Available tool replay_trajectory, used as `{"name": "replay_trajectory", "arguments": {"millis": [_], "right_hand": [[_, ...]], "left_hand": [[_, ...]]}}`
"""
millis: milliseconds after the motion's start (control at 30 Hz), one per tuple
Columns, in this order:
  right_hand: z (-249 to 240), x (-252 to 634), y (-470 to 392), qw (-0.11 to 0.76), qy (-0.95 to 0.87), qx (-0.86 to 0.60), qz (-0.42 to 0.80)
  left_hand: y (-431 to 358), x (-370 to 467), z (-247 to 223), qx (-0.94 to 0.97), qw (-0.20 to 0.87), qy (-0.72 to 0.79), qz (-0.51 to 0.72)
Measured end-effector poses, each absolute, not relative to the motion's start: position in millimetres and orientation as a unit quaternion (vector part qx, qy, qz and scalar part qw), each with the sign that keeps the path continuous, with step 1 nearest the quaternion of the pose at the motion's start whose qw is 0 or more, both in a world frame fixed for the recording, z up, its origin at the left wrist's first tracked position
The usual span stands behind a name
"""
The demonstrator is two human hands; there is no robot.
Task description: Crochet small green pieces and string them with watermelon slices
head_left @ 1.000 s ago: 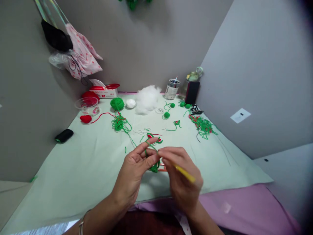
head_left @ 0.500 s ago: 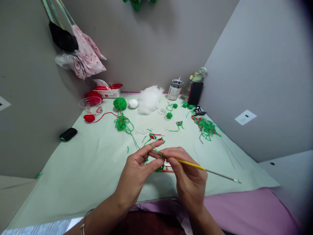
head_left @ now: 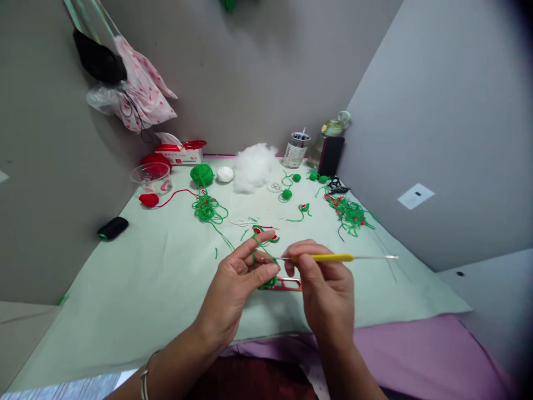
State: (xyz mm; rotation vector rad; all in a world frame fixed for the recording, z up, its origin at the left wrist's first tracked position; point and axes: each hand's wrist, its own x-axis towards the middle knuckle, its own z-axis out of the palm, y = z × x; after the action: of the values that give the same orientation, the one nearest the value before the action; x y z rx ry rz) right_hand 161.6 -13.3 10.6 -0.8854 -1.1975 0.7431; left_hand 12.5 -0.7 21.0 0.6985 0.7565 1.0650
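Observation:
My right hand (head_left: pixel 327 283) grips a crochet hook (head_left: pixel 333 258) with a yellow handle and metal ends, held nearly level. Its left tip reaches the green yarn (head_left: pixel 263 244) strung over the raised index finger of my left hand (head_left: pixel 237 278). Between the thumb and fingers of that hand is a small green crochet piece (head_left: pixel 267 282), partly hidden by the thumb. Just right of it, under the hands, lies an orange-handled tool (head_left: pixel 289 284), perhaps scissors or a cutter. Small red and green crocheted pieces (head_left: pixel 272 238) rest right behind my left fingertips.
A green yarn ball (head_left: pixel 202 175) trails a loose tangle (head_left: pixel 206 208). White stuffing (head_left: pixel 255 168) sits at the back, near a tin of pens (head_left: pixel 296 150) and a phone (head_left: pixel 332 156). Yarn scraps (head_left: pixel 352 215) lie right, a clear tub (head_left: pixel 152 180) and red yarn (head_left: pixel 149 200) left.
The hook has swung from slanting down to the right to nearly level, and its tip has drawn back from the left fingertips. The camera view has shifted slightly.

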Motion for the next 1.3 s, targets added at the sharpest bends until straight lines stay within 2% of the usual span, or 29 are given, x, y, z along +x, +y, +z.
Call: {"name": "replay_trajectory", "arguments": {"millis": [167, 333, 400, 533, 633, 867, 1033, 1100, 1200, 1300], "right_hand": [[10, 151, -18, 0.638, -0.598, -0.42, 0.243], [2, 152, -22, 0.584, -0.684, -0.432, 0.07], [1, 155, -20, 0.612, -0.647, -0.439, 0.118], [5, 159, -14, 0.692, -0.503, -0.412, 0.313], [7, 154, -14, 0.678, -0.523, -0.394, 0.334], [6, 147, -16, 0.639, -0.586, -0.434, 0.244], [-1, 148, -18, 0.579, -0.694, -0.426, 0.043], [0, 154, -16, 0.597, -0.67, -0.433, 0.091], [6, 160, -12, 0.67, -0.547, -0.419, 0.277], [7, 159, -11, 0.677, -0.496, -0.384, 0.385]], "left_hand": [[-1, 16, 21, 0.32, 0.731, 0.351, 0.489], [4, 14, 18, 0.278, 0.773, 0.31, 0.478], [5, 11, 16, 0.264, 0.796, 0.3, 0.456], [5, 8, 15, 0.279, 0.773, 0.326, 0.467], [1, 10, 15, 0.322, 0.745, 0.33, 0.482], [1, 13, 20, 0.324, 0.739, 0.337, 0.485], [6, 12, 15, 0.285, 0.761, 0.317, 0.489], [8, 9, 13, 0.272, 0.786, 0.308, 0.462], [9, 5, 11, 0.274, 0.79, 0.316, 0.448], [6, 6, 13, 0.311, 0.763, 0.33, 0.462]]}}
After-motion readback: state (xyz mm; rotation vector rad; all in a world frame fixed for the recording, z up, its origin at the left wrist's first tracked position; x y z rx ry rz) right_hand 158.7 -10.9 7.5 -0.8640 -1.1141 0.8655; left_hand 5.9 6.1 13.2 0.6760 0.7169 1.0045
